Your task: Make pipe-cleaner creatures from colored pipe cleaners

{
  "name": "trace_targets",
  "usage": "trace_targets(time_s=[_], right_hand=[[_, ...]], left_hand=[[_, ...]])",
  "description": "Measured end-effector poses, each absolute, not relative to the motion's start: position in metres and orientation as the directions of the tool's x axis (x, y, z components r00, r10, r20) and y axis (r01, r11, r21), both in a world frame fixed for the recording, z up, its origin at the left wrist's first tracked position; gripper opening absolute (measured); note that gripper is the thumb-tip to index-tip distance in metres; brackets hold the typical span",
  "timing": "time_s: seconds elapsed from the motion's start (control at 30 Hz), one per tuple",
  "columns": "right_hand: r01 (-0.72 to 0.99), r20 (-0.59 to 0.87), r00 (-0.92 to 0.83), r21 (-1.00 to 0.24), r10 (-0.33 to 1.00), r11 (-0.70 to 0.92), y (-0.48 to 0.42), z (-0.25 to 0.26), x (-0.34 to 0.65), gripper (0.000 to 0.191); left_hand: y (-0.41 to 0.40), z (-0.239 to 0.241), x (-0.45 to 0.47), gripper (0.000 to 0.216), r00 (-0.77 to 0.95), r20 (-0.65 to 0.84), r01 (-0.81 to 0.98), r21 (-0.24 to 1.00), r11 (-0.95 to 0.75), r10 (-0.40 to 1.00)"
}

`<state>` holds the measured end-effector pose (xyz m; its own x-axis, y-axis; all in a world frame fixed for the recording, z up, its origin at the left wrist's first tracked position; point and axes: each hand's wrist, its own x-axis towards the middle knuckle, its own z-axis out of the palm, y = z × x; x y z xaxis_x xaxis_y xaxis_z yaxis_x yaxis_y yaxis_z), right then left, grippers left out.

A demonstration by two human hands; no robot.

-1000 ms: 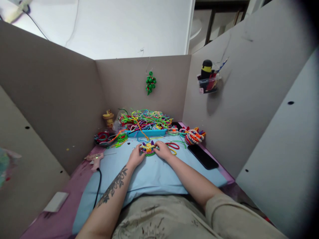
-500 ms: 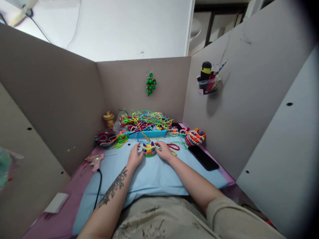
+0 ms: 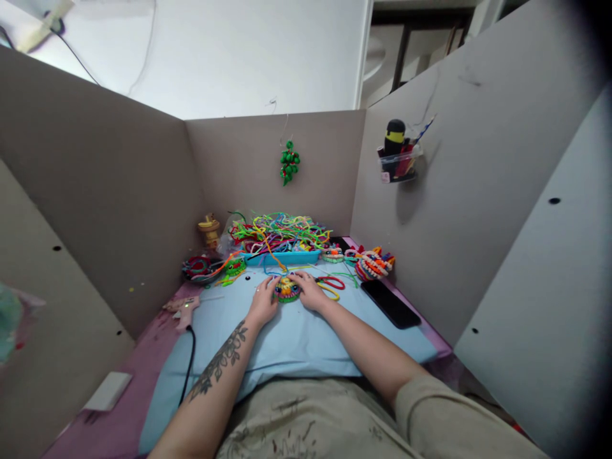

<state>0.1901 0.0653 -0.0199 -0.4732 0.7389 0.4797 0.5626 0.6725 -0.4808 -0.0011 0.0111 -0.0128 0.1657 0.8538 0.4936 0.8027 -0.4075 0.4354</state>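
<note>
A small round figure of coloured pipe cleaners (image 3: 286, 290) lies on the light blue cushion (image 3: 287, 344) in front of me. My left hand (image 3: 264, 302) grips it from the left side, fingers curled against it. My right hand (image 3: 308, 289) covers its top and right side, fingers bent over it. A tattoo runs along my left forearm.
A blue tray (image 3: 282, 256) heaped with loose pipe cleaners stands behind the figure. Finished figures (image 3: 373, 262) sit at the back right, a black phone (image 3: 391, 303) on the right, red scissors (image 3: 332, 281) beside my right hand. A glue gun (image 3: 184, 309) lies left. Cardboard walls enclose the desk.
My right hand has slid left over the top of the figure, hiding its purple and yellow upper part. My left hand has stayed against its left side.
</note>
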Motion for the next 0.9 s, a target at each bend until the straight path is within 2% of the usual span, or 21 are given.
trace_targets(time_s=[0.4, 0.53, 0.73, 0.9], right_hand=[[0.554, 0.494, -0.47, -0.48, 0.731, 0.68, 0.0645, -0.0193, 0.1902, 0.069], [0.527, 0.513, -0.477, -0.483, 0.714, 0.699, 0.0653, -0.0191, 0.192, 0.073], [0.506, 0.546, -0.397, -0.54, 0.738, 0.672, 0.0672, -0.0191, 0.197, 0.062], [0.573, 0.475, -0.342, -0.578, 0.811, 0.581, 0.0676, -0.0213, 0.1957, 0.059]], left_hand=[[0.0125, -0.015, -0.0025, 0.068, 0.209, 0.465, 0.801, 0.423, -0.424, 0.86], [0.0117, -0.014, -0.0023, 0.067, 0.2, 0.477, 0.795, 0.431, -0.426, 0.856], [0.0143, -0.0164, -0.0049, 0.067, 0.049, 0.466, 0.807, 0.503, -0.31, 0.883], [0.0153, -0.0152, -0.0066, 0.062, -0.074, 0.424, 0.825, 0.535, -0.184, 0.903]])
